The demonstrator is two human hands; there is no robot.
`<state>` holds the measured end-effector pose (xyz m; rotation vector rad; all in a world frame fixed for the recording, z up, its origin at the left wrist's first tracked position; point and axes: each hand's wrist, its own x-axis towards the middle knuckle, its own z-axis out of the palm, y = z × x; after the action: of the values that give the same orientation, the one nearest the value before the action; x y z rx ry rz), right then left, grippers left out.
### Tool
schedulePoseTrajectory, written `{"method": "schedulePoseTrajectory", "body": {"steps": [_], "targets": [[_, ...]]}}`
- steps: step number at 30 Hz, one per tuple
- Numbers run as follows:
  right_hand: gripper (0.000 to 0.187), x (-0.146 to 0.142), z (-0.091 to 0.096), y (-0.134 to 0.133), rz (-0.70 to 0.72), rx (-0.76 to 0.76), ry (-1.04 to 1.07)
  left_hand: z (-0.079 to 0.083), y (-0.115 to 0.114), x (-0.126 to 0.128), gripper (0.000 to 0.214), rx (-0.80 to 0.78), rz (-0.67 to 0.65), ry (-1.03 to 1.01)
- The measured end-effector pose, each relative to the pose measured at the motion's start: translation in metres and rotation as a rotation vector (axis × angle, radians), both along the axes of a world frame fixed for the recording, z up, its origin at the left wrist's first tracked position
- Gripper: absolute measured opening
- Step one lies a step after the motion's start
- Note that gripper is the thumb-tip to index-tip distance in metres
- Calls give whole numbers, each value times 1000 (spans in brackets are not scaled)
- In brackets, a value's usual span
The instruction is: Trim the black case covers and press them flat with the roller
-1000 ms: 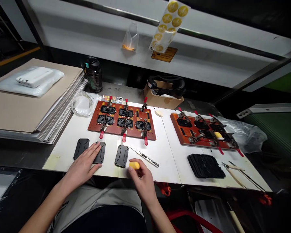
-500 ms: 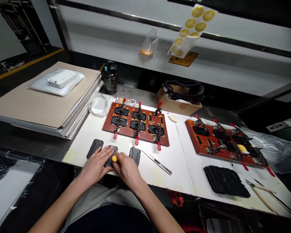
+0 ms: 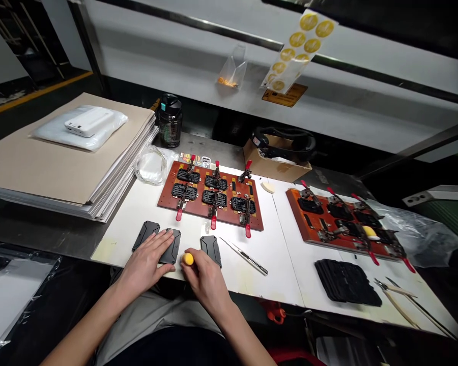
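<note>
A white-topped work surface [image 3: 110,249] fills a workshop bench, with a yellow floor line [image 3: 38,86] visible at back left. A sheet of round gold stickers [image 3: 299,51] and a small clear bag [image 3: 232,68] hang from a rail above a yellow warning label [image 3: 284,95]. At left, a tall stack of cardboard sheets [image 3: 61,168] carries a white box [image 3: 89,122] on a plastic bag. A black bottle [image 3: 170,121] and a cardboard carton [image 3: 275,165] stand beyond. Two red-brown clamping boards [image 3: 229,216] lie on the surface holding black parts under red-handled toggle clamps, beside a pile of black plates [image 3: 347,283] and a craft knife [image 3: 246,263].

In the foreground, three black plates lie flat in a row. The person's left hand [image 3: 143,264] rests with fingers [image 3: 160,239] extended and released, across the middle plate [image 3: 170,246] and beside the left one [image 3: 145,235]. The right hand [image 3: 206,282] clenches a yellow sponge [image 3: 188,259] in its fingers, just between the middle plate and the right plate [image 3: 210,250].
</note>
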<state>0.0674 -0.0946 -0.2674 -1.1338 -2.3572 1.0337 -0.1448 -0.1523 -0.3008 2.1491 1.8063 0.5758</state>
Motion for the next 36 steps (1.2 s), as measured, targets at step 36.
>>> {"method": "schedulePoseTrajectory", "body": {"steps": [36], "targets": [[7, -48, -5, 27, -73, 86, -94, 7, 7, -24, 74, -52, -113, 18]]}}
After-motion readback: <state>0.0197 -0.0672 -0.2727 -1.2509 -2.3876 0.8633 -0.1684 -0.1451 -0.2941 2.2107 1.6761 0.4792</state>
